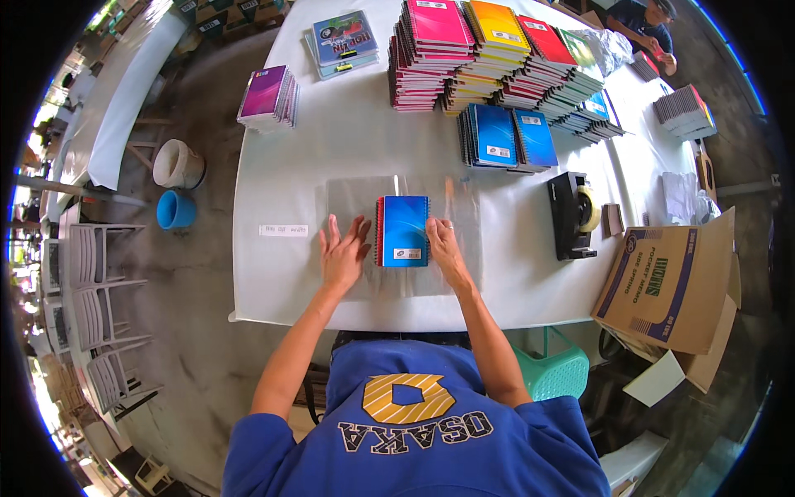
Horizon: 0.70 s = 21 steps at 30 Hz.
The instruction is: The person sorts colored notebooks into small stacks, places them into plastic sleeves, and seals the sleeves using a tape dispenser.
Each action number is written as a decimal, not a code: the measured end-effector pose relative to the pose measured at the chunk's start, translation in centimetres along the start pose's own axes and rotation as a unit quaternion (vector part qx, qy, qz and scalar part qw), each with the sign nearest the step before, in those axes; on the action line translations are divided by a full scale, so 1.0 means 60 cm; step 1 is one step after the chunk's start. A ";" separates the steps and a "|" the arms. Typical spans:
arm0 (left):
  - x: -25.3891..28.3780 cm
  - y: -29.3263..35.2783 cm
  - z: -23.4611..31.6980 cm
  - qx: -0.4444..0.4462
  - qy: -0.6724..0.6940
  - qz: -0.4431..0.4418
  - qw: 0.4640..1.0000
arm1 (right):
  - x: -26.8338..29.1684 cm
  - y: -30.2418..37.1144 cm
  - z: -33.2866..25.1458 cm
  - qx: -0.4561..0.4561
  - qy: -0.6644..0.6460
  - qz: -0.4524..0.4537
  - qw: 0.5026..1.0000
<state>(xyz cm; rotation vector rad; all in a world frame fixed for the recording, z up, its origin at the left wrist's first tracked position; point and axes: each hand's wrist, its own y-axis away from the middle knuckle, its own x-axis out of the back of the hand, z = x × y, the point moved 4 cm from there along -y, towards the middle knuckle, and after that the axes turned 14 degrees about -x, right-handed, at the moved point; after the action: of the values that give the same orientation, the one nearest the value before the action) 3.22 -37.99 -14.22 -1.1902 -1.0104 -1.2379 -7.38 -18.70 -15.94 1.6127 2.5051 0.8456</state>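
Note:
A small stack topped by a blue spiral notebook [406, 224] lies in front of me, with a red edge showing along its left side. Under it, a clear plastic sheet [352, 195] is spread on the white table [273, 182]. My right hand [447, 248] has its fingers curled round the right edge of the blue notebook. To the left of the stack, my left hand [341, 255] is held with its fingers apart and nothing in it, over the plastic's left part.
Tall piles of pink notebooks [431, 50] and other colours stand at the back, blue notebooks [493, 137] before them. Purple notebooks [269, 95] sit back left. A black tape dispenser [571, 215] and cardboard box [654, 286] are at right. A person [650, 33] works far right.

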 end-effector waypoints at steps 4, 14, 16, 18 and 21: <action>-0.019 0.035 -0.043 -0.023 0.020 0.019 0.999 | -0.008 -0.008 0.009 0.029 -0.037 0.005 0.999; -0.021 0.024 -0.031 -0.006 0.060 0.058 0.996 | -0.016 -0.012 -0.005 -0.029 0.034 -0.003 0.999; -0.006 -0.005 -0.001 0.027 0.166 0.091 0.981 | -0.024 -0.006 -0.022 -0.043 0.005 -0.016 0.999; 0.009 -0.031 0.025 0.182 0.553 0.029 0.813 | -0.033 -0.011 -0.028 -0.054 -0.026 -0.027 0.998; -0.019 -0.031 0.029 0.149 0.507 0.062 0.847 | -0.036 -0.010 -0.038 -0.186 -0.084 -0.053 0.977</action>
<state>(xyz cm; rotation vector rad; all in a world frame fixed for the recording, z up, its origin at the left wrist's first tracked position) 1.37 -36.01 -14.93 -0.2293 -0.2843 -1.2924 -7.64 -21.67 -14.81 1.3534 2.1378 1.0399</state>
